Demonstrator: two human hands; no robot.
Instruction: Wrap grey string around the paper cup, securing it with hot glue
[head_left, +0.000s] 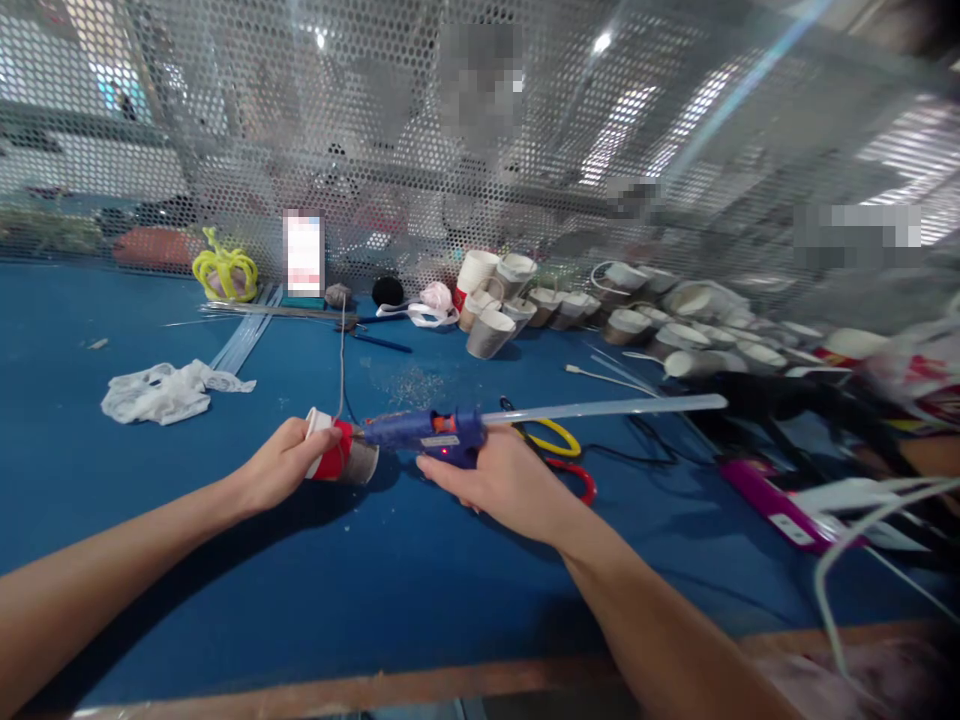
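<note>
Paper cup (327, 465), white and red, partly wrapped in grey cord; lying tilted, left of centre in the frame, mouth end to the left.

Left hand (279, 468): pinching the cup at its mouth end, thumb over the upper side; the other fingers largely hidden.

Right hand (517, 480): closed around the handle of a blue glue gun (409, 430), centre of frame; nozzle pointing left, at the wrapped part of the cup; small red light lit on the body.

Glue stick (607, 409): long, translucent, projecting from the rear of the gun toward the right.

Grey strand (343, 370): running from the cup up the frame toward a grey yarn ball (339, 295).

Yellow loop handle (561, 438) and red loop handle (586, 482): just beyond the right hand, partly covered.

White lace (161, 390): crumpled, left of frame.

Black yarn ball (388, 291) and pink yarn ball (436, 295): upper middle.

Grey-wrapped cups (491, 335): a group right of upper centre, more toward the right edge.

Purple power strip (776, 505): lower right.

Blue tabletop (420, 590): beneath all.
</note>
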